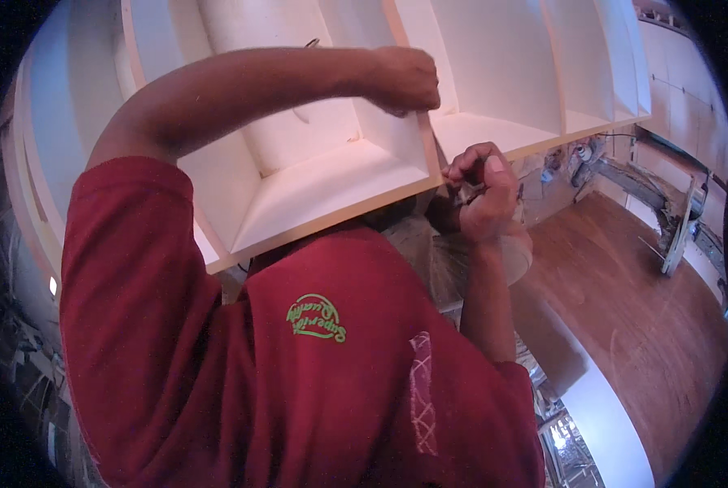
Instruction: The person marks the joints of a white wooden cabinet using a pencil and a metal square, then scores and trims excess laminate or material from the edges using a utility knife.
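Observation:
A white cabinet carcass [323, 183] with several open compartments and tan edges fills the upper part of the view. My left arm reaches across it, and my left hand [405, 80] is closed in a fist over the tan edge of an upright divider [426, 146]. What lies inside that fist is hidden. At the divider's lower end, by the cabinet's front edge, my right hand [488, 191] is closed, its fingers curled and pinched together. Whatever it grips is too small and dark to make out.
To the right lies a large brown board [624, 276], with a white curved panel edge [604, 415] beside it. A dusty metal clamp-like fixture [665, 203] stands at the far right. Cluttered items show below my right arm.

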`<state>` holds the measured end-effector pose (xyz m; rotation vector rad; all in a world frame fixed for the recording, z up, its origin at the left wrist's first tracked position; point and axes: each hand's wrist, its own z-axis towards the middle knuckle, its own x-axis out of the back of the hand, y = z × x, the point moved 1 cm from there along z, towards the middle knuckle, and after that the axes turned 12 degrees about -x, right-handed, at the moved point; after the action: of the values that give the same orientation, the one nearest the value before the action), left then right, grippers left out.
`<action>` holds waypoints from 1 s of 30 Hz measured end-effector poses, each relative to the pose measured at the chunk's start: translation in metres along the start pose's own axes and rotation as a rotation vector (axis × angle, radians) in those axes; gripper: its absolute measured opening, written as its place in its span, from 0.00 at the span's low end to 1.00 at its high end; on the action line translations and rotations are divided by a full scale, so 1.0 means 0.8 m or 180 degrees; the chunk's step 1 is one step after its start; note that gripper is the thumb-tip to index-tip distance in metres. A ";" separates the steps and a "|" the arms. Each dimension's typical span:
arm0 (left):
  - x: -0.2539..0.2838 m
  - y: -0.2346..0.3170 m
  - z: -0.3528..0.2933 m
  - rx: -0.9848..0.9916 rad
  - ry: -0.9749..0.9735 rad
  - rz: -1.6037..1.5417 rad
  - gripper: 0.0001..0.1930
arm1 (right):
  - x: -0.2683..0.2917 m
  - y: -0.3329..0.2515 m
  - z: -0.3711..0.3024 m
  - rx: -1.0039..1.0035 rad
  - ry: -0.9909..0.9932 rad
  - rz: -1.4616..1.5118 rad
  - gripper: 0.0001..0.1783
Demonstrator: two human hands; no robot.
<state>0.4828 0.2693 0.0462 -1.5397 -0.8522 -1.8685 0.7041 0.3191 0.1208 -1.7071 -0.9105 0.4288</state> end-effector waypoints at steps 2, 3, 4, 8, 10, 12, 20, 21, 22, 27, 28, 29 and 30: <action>-0.009 0.008 0.010 0.0174 -0.0413 -0.0161 0.10 | 0.005 -0.016 -0.007 -0.0429 -0.0172 -0.0122 0.27; -0.011 0.007 0.010 0.0106 -0.0070 -0.0351 0.11 | 0.004 -0.032 -0.009 -0.0402 -0.0222 -0.0228 0.26; -0.013 0.007 0.005 0.0053 -0.0106 -0.0327 0.11 | 0.004 -0.034 -0.003 -0.0381 -0.0178 -0.0180 0.26; -0.004 0.003 0.006 0.0003 0.0035 -0.0849 0.23 | 0.016 -0.047 0.015 -0.0664 -0.0127 -0.0623 0.25; 0.015 0.012 0.000 0.0040 0.0926 -0.0732 0.32 | 0.028 -0.047 0.022 -0.0946 0.0095 -0.0338 0.25; 0.029 0.028 -0.008 0.0324 0.0731 -0.0964 0.33 | 0.056 -0.050 0.021 -0.0111 0.0445 -0.0601 0.26; 0.029 0.034 0.016 0.0097 0.0466 -0.1187 0.13 | 0.126 -0.047 0.036 0.0039 0.0294 0.1237 0.25; 0.028 0.032 0.019 0.0204 0.0496 -0.1389 0.10 | 0.131 -0.040 0.040 0.0063 0.0333 0.1280 0.25; 0.027 0.029 0.021 0.0318 0.0521 -0.1592 0.08 | 0.134 -0.026 0.046 0.0088 0.0231 0.1546 0.25; 0.037 0.023 0.035 0.0389 0.0413 -0.1940 0.08 | 0.141 0.023 0.053 0.0132 0.0264 0.2828 0.25; 0.038 0.023 0.039 0.0438 0.0306 -0.1972 0.08 | 0.145 0.018 0.054 0.0248 0.0213 0.2778 0.24; 0.040 0.022 0.043 0.0429 0.0245 -0.1963 0.08 | 0.146 0.009 0.054 0.0359 0.0148 0.2724 0.24; 0.041 0.022 0.049 0.0414 0.0078 -0.1926 0.08 | 0.147 0.008 0.054 0.0366 0.0165 0.2776 0.24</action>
<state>0.5149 0.2876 0.0858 -1.2588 -1.5223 -2.1715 0.7519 0.4349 0.1194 -1.9319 -0.0482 0.9766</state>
